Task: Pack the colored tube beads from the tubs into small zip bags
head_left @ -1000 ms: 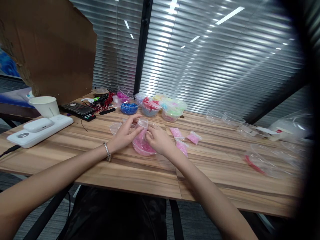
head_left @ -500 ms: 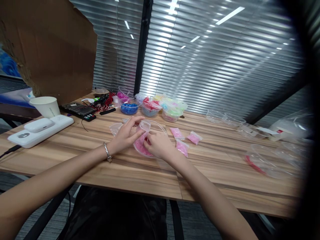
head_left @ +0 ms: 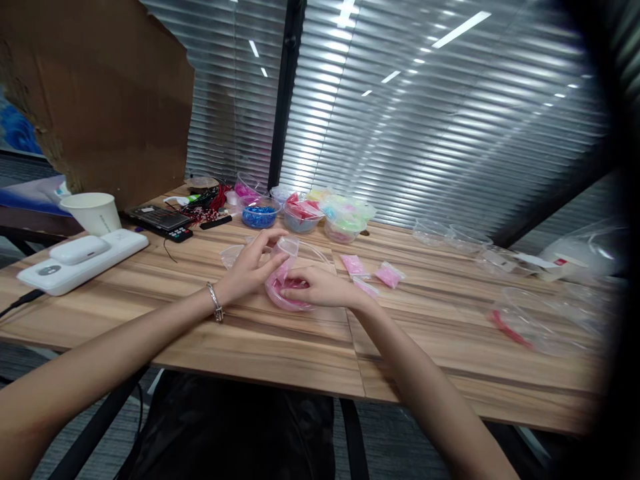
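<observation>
A clear round bowl (head_left: 286, 304) with pink bits in its bottom stands in front of me on the wooden table. My left hand (head_left: 256, 264), a silver bracelet at its wrist, is closed round a small clear bag-like holder (head_left: 289, 245) with some pink in its lower part, tilted over the bowl. Inside the bowl, the fingers of my right hand (head_left: 315, 285) are curled together among the pink bits; whatever they pinch is too small to make out. Clear empty-looking bags (head_left: 231, 255) lie beside my left hand. Several filled pink packets (head_left: 354, 265) lie right of the bowl.
Along the back stand bowls of blue pieces (head_left: 259, 215), red packets (head_left: 303, 208) and pastel packets (head_left: 347, 217). At left are a paper cup (head_left: 95, 210), a white power strip (head_left: 117, 250) and a cardboard sheet (head_left: 125, 100). Clear bowls (head_left: 525, 320) sit at right.
My right hand has shifted slightly right and down, away from the clear holder and lower into the bowl. The left hand and holder have moved up a little.
</observation>
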`<state>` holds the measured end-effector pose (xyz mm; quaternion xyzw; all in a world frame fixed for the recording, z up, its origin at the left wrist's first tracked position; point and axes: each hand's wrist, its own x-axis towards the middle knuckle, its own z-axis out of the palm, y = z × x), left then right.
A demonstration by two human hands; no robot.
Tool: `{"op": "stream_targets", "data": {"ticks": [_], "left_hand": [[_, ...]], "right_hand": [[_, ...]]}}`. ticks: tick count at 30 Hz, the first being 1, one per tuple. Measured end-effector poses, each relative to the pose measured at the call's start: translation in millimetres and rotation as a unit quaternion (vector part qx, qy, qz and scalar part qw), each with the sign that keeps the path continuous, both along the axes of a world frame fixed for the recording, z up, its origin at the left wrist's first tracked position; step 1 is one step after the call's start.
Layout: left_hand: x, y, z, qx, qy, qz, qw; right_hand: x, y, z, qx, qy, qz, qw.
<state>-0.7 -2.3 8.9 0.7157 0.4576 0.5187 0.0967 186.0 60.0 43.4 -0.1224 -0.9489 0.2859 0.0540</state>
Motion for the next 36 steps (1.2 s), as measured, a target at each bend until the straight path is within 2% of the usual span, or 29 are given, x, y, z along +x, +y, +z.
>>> {"op": "stream_targets", "data": {"ticks": [10, 18, 24, 36], "left_hand": [[1, 1, 0.9, 0.002, -0.002, -0.003, 1.0], [1, 1, 1.1, -0.002, -0.003, 0.003, 1.0], [1, 0, 1.1, -0.009, -0.005, 0.003, 1.0], [0, 2, 0.7, -0.012, -0.006, 0.005, 1.0]], "right_hand": [[2, 9, -8.6, -0.003, 0.023, 0.029, 0.999], [2, 8, -7.5, -0.024, 0.063, -0.025, 0.997], [2, 7, -4.8, -0.041, 0.078, -0.027, 0.996], [1, 15, -11.7, -0.064, 0.106, -0.045, 0.991]]}}
